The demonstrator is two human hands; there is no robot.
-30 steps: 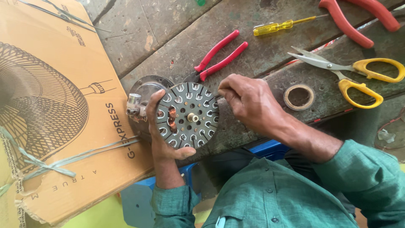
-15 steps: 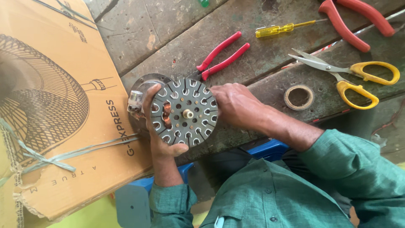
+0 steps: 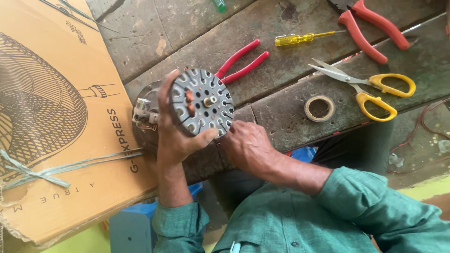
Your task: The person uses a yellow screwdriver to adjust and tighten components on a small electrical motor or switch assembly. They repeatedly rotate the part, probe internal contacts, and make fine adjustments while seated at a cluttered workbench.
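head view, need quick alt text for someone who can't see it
A person in a green shirt holds a round slotted metal motor part up in the left hand, the right hand at its lower edge. On the worn wooden bench lie red pliers, scissors, a screwdriver and a tape roll.

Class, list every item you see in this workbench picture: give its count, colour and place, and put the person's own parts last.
Fan motor: one, grey metal, held above bench edge.
Pliers: one, red handles, behind motor.
Larger pliers: one, red, top right.
Screwdriver: one, yellow handle, top centre.
Scissors: one, yellow handles, right.
Tape roll: one, tan, near scissors.
Cardboard box: one, brown, left.
Wooden bench: one, weathered grey.
Left hand: grips motor.
Right hand: beside motor's lower edge.
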